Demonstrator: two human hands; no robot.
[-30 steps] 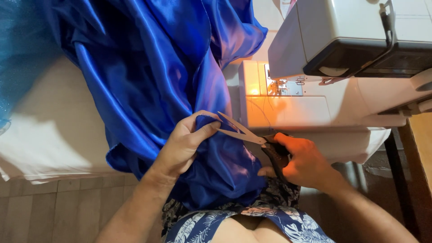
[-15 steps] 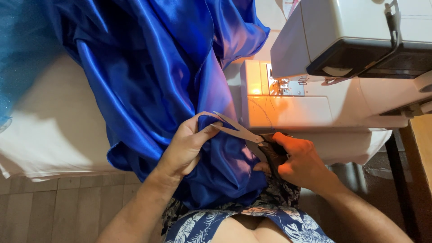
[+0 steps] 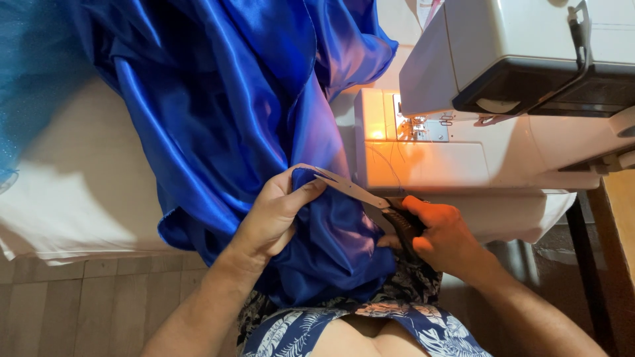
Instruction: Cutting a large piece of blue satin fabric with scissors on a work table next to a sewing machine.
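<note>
At the far left a patch of sheer blue tulle (image 3: 26, 92) lies over the white table top (image 3: 73, 198). Next to it the shiny blue satin fabric (image 3: 218, 112) spills down from the table in deep folds and runs over my lap, covering part of my floral-print clothing (image 3: 397, 330).

My left hand (image 3: 274, 218) is closed on a fold of that satin, thumb and fingers pinching its edge and lifting it into a small peak in front of me. The tips of my scissors (image 3: 360, 193) rest right at that pinched edge, the pale blades nearly shut and pointing left and a little up, touching the cloth beside my thumb.

My right hand (image 3: 440, 235) is wrapped around the black scissor handles, fingers curled tight through them, just right of the fabric and above my knee.

Behind the scissors stands the white sewing machine (image 3: 516, 73), its small lamp casting an orange glow on the bed under the needle. At the far right edge a strip of wooden surface (image 3: 622, 218) shows.
</note>
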